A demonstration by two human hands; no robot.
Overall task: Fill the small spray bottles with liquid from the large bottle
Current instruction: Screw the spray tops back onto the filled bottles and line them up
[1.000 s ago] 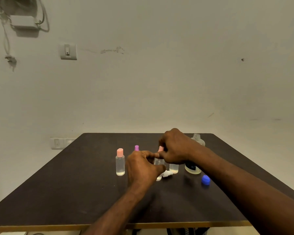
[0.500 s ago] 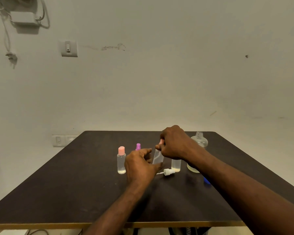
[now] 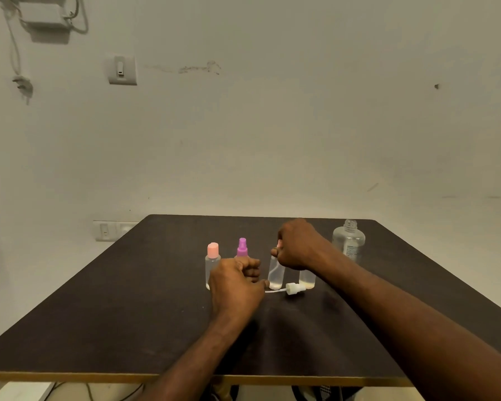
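Your right hand [image 3: 297,246] pinches the spray bottle [image 3: 276,273] top, left hand [image 3: 237,282] curled empty; a tug could topple it.

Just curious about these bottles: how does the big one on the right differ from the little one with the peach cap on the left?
The big bottle is wide and round-shouldered; the peach-capped bottle is slim and straight. The big bottle's threaded neck is open, with no cap on it, while the small one is closed by its cap. The big bottle carries a printed label; the small one shows none. Both are clear plastic and stand upright on the dark table.
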